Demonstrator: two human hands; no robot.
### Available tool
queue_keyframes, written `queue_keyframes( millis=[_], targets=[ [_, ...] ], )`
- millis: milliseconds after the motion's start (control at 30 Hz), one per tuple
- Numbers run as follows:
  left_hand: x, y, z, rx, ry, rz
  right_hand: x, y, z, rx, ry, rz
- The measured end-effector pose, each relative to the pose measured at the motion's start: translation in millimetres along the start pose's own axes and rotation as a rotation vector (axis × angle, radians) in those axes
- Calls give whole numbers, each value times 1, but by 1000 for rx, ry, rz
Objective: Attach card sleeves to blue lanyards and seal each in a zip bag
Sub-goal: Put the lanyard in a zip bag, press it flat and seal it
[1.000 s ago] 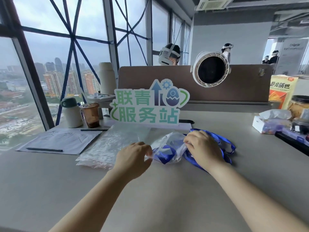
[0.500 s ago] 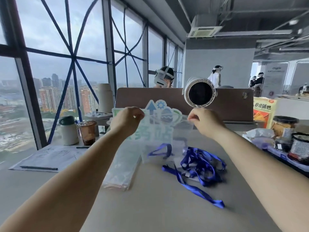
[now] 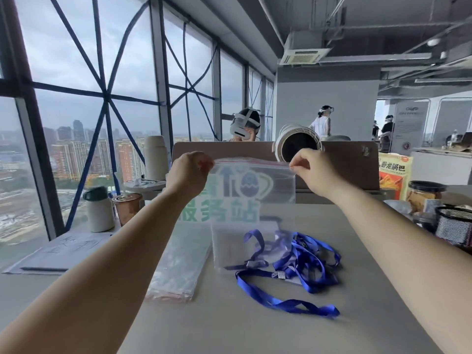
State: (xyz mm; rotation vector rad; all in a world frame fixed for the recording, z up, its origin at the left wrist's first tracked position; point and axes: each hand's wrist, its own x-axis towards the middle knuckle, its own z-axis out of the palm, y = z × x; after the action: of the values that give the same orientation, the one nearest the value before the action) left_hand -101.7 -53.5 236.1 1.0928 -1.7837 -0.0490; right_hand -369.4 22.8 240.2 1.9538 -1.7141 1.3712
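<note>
- Green-lettered sign at the tabletop's far edge.
- Green-lidded flask and coffee cup, far-left corner.
- Paper sheet along the left edge.
- Mesh basket, jar, snack bag by the right edge.

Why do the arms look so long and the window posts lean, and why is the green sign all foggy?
Head view: the wide-angle lens stretches the arms and tilts the window posts; the green sign looks foggy behind the clear zip bag that the left hand and right hand hold up; grey daylight, faint shadows.
</note>
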Motion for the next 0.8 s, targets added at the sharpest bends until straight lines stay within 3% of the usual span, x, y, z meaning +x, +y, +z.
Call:
queue_keyframes(
  millis=[300,467,567,700,800],
  targets=[
    [7,-6,45,-302,-132,-216,2,18,24,237,-38,257],
    [24,4,49,-196,2,-122,14,15,16,125,129,152],
    [19,11,38,-256,49,-13,6,8,2,101,200,91],
    [-29,2,31,-327,-50,19,-38,10,-5,184,140,93],
    [-93,-24,37,-334,-215,27,-92,20,-1,193,-10,139]
  ],
)
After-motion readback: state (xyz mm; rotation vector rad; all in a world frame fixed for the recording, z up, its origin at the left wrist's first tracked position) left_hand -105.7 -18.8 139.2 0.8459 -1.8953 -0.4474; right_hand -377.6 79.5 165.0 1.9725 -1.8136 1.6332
